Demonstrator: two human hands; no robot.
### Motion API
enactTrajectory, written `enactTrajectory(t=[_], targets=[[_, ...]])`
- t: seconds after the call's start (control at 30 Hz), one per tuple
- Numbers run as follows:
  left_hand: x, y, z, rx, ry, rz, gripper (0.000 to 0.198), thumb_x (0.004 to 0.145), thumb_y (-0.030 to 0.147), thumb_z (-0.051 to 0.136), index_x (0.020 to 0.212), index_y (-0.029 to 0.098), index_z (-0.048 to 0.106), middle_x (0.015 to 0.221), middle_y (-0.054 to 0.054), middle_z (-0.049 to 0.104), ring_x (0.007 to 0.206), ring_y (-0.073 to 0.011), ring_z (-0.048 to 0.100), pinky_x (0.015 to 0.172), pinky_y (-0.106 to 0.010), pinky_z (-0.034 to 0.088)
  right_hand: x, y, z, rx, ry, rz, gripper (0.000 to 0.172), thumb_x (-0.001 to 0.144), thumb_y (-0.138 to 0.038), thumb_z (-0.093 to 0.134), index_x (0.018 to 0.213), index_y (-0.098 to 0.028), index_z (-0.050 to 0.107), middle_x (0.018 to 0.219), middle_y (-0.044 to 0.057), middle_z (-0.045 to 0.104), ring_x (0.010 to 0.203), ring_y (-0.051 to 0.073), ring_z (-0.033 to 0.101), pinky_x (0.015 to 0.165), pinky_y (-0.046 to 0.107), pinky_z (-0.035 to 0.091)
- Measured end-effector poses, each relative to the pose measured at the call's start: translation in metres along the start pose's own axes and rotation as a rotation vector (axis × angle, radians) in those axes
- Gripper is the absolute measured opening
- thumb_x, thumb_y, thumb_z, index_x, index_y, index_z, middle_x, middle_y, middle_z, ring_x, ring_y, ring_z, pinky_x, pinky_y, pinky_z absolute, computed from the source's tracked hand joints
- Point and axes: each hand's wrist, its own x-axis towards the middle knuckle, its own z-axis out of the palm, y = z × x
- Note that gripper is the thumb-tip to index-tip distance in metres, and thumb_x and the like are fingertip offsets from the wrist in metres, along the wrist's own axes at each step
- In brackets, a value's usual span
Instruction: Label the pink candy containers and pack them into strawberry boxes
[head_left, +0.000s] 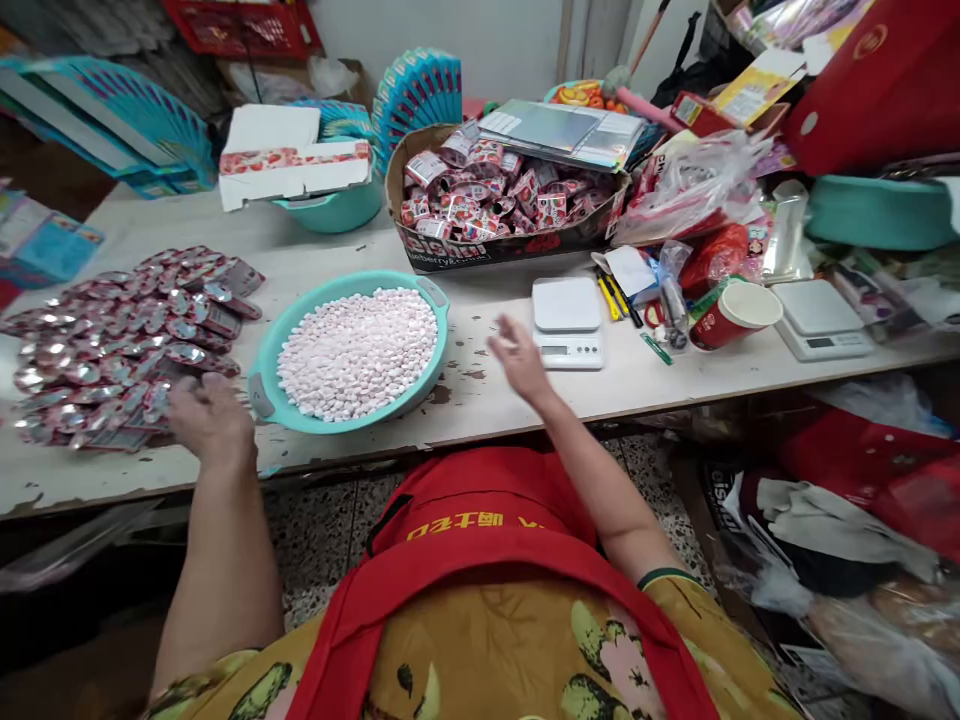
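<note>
My left hand (214, 415) is at the right edge of a spread pile of small pink-and-silver packets (112, 345), beside the turquoise basin. Its fingers are blurred, and I cannot make out whether they hold a packet. My right hand (523, 360) hovers over the table between the basin and a white digital scale (568, 322), fingers apart and nothing in them. The turquoise basin (343, 428) has two grey handles and is filled with small pale pink candies (356, 350).
Behind the basin stands a cardboard box (495, 252) full of printed packets. To its left, a white carton (292, 178) rests on another turquoise basin (337, 210). Rightward are cutters (616, 296), a red paper cup (731, 315) and a second scale (819, 318). The table's front edge (465, 440) is close to my body.
</note>
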Motion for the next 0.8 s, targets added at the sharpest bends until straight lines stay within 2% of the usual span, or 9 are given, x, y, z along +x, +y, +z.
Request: enactTrajectory(t=[0.13,0.2,0.27,0.3,0.37,0.47,0.57,0.67,0.8], targets=[[-0.035,0.011,0.027,-0.07,-0.068,0.129,0.05,0.094,0.063,0.058,0.118,0.02,0.062,0.102,-0.007,0.069,0.098,-0.0233,0.065,0.083,-0.043,0.058,-0.007,0.024,-0.109,-0.327,0.537,-0.063,0.071,0.091,-0.072,0.05,0.13,-0.014,0.063,0.135,0.019,0.065,0.124,0.027,0.061,0.108,0.045,0.048],[-0.05,0.018,0.053,-0.122,-0.132,0.264,0.049,0.093,0.062,0.059,0.118,0.02,0.064,0.108,-0.009,0.07,0.104,-0.0246,0.065,0.091,-0.045,0.056,-0.001,0.035,-0.143,-0.408,0.56,-0.037,0.068,0.092,-0.069,0.047,0.123,-0.012,0.066,0.13,0.02,0.068,0.122,0.028,0.061,0.11,0.046,0.046],[-0.059,0.024,0.096,-0.181,-0.279,0.385,0.051,0.092,0.064,0.059,0.119,0.021,0.067,0.115,-0.012,0.07,0.111,-0.0261,0.064,0.1,-0.046,0.052,0.009,0.043,-0.159,-0.434,0.523,0.005,0.065,0.092,-0.067,0.047,0.118,-0.011,0.067,0.126,0.02,0.069,0.122,0.028,0.061,0.111,0.046,0.045],[-0.061,0.027,0.123,-0.21,-0.409,0.399,0.056,0.091,0.068,0.059,0.122,0.022,0.067,0.121,-0.013,0.07,0.117,-0.0276,0.063,0.104,-0.047,0.05,0.014,0.047,-0.162,-0.437,0.516,0.028,0.064,0.092,-0.066,0.047,0.117,-0.011,0.068,0.127,0.02,0.069,0.123,0.028,0.061,0.111,0.046,0.044],[-0.055,0.028,0.188,-0.272,-0.596,0.214,0.067,0.095,0.073,0.046,0.136,0.023,0.061,0.141,-0.016,0.062,0.131,-0.0301,0.057,0.108,-0.047,0.048,0.024,0.052,-0.161,-0.44,0.533,0.075,0.063,0.092,-0.064,0.046,0.117,-0.01,0.068,0.129,0.022,0.068,0.126,0.029,0.059,0.112,0.046,0.043],[-0.021,0.022,0.286,-0.267,-0.558,-0.064,0.077,0.096,0.073,0.043,0.15,0.018,0.047,0.158,-0.02,0.046,0.15,-0.0337,0.04,0.124,-0.05,0.029,0.036,0.059,-0.158,-0.446,0.533,0.105,0.063,0.093,-0.062,0.043,0.12,-0.01,0.067,0.131,0.022,0.067,0.128,0.029,0.059,0.114,0.048,0.041],[0.025,0.015,0.356,-0.274,-0.479,-0.189,0.082,0.099,0.067,0.045,0.158,0.012,0.035,0.168,-0.021,0.03,0.158,-0.0306,0.025,0.129,-0.044,0.016,0.042,0.067,-0.159,-0.445,0.512,0.105,0.067,0.093,-0.063,0.042,0.126,-0.01,0.066,0.133,0.021,0.067,0.132,0.029,0.058,0.116,0.048,0.04],[0.062,0.009,0.391,-0.274,-0.533,-0.333,0.077,0.102,0.064,0.043,0.155,0.009,0.041,0.165,-0.023,0.034,0.157,-0.0313,0.028,0.128,-0.045,0.018,0.045,0.073,-0.158,-0.419,0.494,0.105,0.074,0.091,-0.066,0.043,0.133,-0.009,0.063,0.141,0.023,0.062,0.136,0.027,0.056,0.119,0.046,0.038],[0.075,-0.006,0.393,-0.204,-0.563,-0.305,0.066,0.102,0.066,0.039,0.128,0.013,0.069,0.145,-0.02,0.06,0.149,-0.0351,0.041,0.125,-0.051,0.023,0.039,0.075,-0.14,-0.351,0.436,0.11,0.072,0.092,-0.065,0.046,0.138,-0.012,0.061,0.143,0.019,0.062,0.136,0.026,0.056,0.121,0.047,0.038]])
